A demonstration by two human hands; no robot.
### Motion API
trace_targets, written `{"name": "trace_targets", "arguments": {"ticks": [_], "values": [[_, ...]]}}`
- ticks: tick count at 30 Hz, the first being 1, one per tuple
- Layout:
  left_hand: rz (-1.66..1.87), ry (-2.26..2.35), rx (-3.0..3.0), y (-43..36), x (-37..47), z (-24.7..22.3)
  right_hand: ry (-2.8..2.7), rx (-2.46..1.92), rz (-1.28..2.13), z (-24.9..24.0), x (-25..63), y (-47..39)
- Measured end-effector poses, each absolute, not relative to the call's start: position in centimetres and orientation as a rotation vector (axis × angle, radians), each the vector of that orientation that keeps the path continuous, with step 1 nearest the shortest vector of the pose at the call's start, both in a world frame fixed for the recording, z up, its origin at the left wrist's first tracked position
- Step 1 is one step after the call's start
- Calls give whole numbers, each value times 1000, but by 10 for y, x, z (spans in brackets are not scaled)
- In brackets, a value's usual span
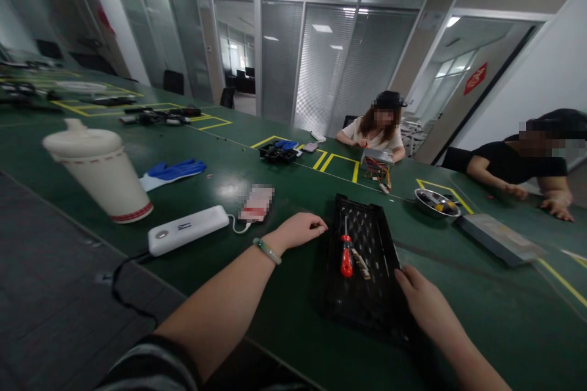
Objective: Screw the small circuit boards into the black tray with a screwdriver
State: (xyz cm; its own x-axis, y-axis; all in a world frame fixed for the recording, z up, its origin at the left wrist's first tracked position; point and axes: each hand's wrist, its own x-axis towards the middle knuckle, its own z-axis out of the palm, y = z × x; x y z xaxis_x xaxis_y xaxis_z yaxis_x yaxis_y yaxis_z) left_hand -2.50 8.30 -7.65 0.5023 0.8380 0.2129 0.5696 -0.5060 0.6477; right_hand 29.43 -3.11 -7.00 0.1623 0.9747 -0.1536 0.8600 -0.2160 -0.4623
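A black tray (342, 302) with a perforated bottom lies on the green table before me. Inside it are a red-handled screwdriver (347, 259), its shaft pointing away from me, and a small strip-like metal piece (361, 264) beside the handle. My right hand (419, 293) grips the tray's right edge, thumb on top and the other fingers mostly hidden. Left of the tray, my left hand (300, 230) is closed above the table, fingers curled together, with nothing visible in it. A bracelet (266, 251) circles that wrist.
To the left are a white cup (101, 171), a white power strip (188, 231), a phone (257, 203) on a cable and a blue glove (177, 171). Rightward sit a metal bowl (438, 203) of parts and a grey metal box (499, 238). Two people work across the table.
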Motion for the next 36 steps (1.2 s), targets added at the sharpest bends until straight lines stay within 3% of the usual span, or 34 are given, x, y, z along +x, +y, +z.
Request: {"name": "trace_targets", "arguments": {"ticks": [36], "values": [[685,1145,2277,82,-27,-75,-1736,-2221,635,-74,300,-31]]}}
